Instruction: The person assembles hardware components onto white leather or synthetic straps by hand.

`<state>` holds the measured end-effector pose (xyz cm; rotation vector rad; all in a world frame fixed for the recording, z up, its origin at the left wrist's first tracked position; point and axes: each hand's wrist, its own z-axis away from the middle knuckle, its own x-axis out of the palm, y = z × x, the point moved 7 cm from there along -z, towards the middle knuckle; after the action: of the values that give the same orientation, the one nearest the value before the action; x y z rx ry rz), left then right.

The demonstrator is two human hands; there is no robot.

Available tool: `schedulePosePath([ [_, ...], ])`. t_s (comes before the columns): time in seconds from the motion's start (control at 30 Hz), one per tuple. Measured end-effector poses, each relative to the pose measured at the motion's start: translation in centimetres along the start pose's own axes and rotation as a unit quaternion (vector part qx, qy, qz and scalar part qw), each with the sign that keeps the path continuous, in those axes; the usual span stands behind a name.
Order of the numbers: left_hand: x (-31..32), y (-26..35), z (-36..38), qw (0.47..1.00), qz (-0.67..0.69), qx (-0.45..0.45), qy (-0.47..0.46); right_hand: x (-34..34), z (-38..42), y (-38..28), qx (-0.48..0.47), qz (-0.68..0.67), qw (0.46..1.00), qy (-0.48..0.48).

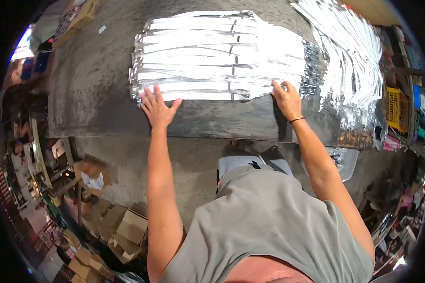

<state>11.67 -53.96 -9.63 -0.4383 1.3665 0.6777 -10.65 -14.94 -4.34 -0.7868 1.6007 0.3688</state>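
Note:
Several white strips (198, 59) in clear wrapping lie side by side on the dark table (193, 119), with a thin dark line crossing them. At their lower left end my left hand (158, 109) rests with its fingers spread, fingertips on the nearest strip. My right hand (287, 98) is at the lower right part of the strips, thumb and index finger bent together at the wrapping's edge. Whatever may be between those fingertips is too small to make out. A loose heap of white strips (352, 56) lies farther right on the table.
Yellow crate (396, 109) on a shelf at the right. A clear plastic bin (348, 165) stands below the table's right edge. Open cardboard boxes (131, 225) are on the floor at the lower left. Another carton (78, 21) is at the table's far left corner.

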Motion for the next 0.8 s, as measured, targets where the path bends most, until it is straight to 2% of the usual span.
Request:
schedulePosePath([
  [0.17, -0.6, 1.0, -3.0, 1.0, -0.022, -0.005, -0.021, 0.4, -0.1, 0.3, 0.004, -0.001, 1.0, 0.027],
  [0.4, -0.9, 1.3, -1.0, 0.999, -0.003, -0.007, 0.054, 0.2, -0.1, 1.1, 0.04, -0.023, 0.999, -0.019],
  [0.47, -1.1, 1.3, -0.7, 0.997, 0.019, -0.002, 0.071, -0.7, 0.0, 0.8, 0.015, -0.012, 1.0, -0.013],
  [0.7, -1.5, 1.7, 0.1, 0.996, 0.016, 0.007, 0.085, -3.8, 1.4, 0.0, 0.023, -0.088, 0.995, -0.042],
  [0.8, -0.9, 1.3, 0.9, 0.99, 0.017, 0.017, 0.138, -7.3, 4.2, -0.4, -0.042, -0.146, 0.988, 0.02],
])
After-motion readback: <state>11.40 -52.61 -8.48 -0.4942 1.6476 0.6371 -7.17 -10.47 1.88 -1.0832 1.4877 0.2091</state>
